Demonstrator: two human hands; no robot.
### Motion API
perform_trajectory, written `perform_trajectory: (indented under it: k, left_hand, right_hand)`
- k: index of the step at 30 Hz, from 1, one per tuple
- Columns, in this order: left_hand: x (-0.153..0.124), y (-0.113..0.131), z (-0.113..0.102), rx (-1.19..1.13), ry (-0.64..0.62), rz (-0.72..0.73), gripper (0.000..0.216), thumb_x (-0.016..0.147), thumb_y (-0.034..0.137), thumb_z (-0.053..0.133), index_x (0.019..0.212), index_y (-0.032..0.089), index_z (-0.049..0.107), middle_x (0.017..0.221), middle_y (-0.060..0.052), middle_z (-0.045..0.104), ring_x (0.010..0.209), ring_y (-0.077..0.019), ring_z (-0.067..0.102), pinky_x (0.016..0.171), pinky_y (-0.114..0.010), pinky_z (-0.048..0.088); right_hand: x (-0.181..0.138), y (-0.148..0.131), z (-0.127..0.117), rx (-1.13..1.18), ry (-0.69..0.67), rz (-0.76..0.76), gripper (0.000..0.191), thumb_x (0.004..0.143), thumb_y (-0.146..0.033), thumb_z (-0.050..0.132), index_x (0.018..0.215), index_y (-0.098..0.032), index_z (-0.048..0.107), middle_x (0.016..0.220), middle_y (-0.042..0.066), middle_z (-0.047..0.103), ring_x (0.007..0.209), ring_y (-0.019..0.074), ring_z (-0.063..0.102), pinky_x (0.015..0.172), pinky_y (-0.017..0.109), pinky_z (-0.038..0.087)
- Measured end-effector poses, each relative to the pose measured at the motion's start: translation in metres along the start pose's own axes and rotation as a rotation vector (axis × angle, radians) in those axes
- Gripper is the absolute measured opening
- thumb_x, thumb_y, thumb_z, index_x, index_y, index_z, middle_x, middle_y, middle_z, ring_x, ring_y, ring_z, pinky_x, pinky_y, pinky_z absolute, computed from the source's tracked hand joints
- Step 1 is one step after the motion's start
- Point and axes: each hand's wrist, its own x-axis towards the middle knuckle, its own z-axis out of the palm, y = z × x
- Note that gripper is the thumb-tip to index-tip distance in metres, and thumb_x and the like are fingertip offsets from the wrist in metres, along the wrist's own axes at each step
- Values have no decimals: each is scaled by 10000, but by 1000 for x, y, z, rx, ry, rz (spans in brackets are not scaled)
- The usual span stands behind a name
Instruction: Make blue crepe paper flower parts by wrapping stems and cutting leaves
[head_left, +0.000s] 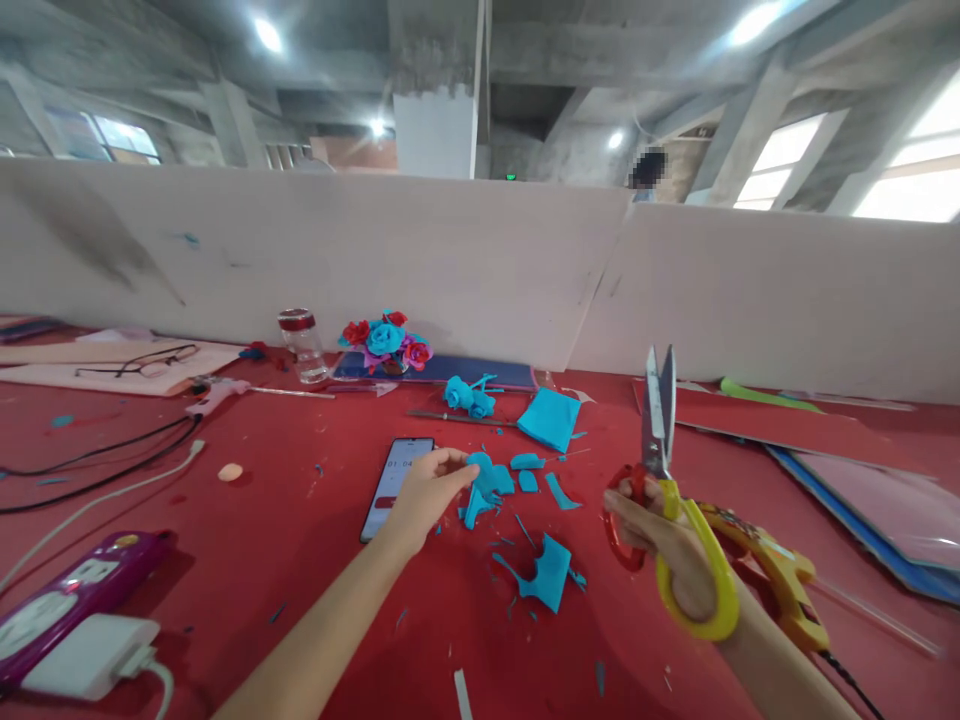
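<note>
My left hand (431,485) is over the middle of the table, its thumb and fingertips pinched at the edge of a small blue paper piece (487,475). More blue pieces lie close by that hand. My right hand (660,535) grips a pair of scissors (660,440) with red and yellow handles, fingers through the loops. Their blades point upward, slightly apart, away from any paper. Between the hands lie a jagged blue scrap (553,573) and a curved strip (560,491). A blue square sheet (550,418) rests farther back, beside rolled blue paper flowers (469,396).
A phone (390,475) lies partly under my left forearm. Beside my right wrist is a yellow glue gun (787,580). A flower arrangement (386,342) and a glass jar (302,345) stand near the white partition (450,260). A purple power strip (82,590) sits at left.
</note>
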Motion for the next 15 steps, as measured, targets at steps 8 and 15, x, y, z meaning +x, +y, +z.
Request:
perform_trajectory:
  k: [8, 15]
  left_hand:
    - [70, -15, 28, 238, -82, -77, 111, 532, 170, 706, 479, 177, 608, 463, -17, 594, 606, -203, 599, 565, -271, 410]
    - [79, -23, 30, 291, -88, -143, 101, 507, 185, 728, 496, 177, 628, 461, 11, 585, 611, -186, 586, 562, -265, 401]
  right_hand:
    - [21, 19, -28, 148, -25, 221, 337, 480, -363, 799, 488, -192, 510, 487, -40, 414, 443, 92, 359, 403, 223, 325]
    - [22, 21, -27, 217, -39, 250, 330, 473, -317, 805, 456, -185, 503, 498, -39, 395, 452, 80, 303, 400, 215, 308]
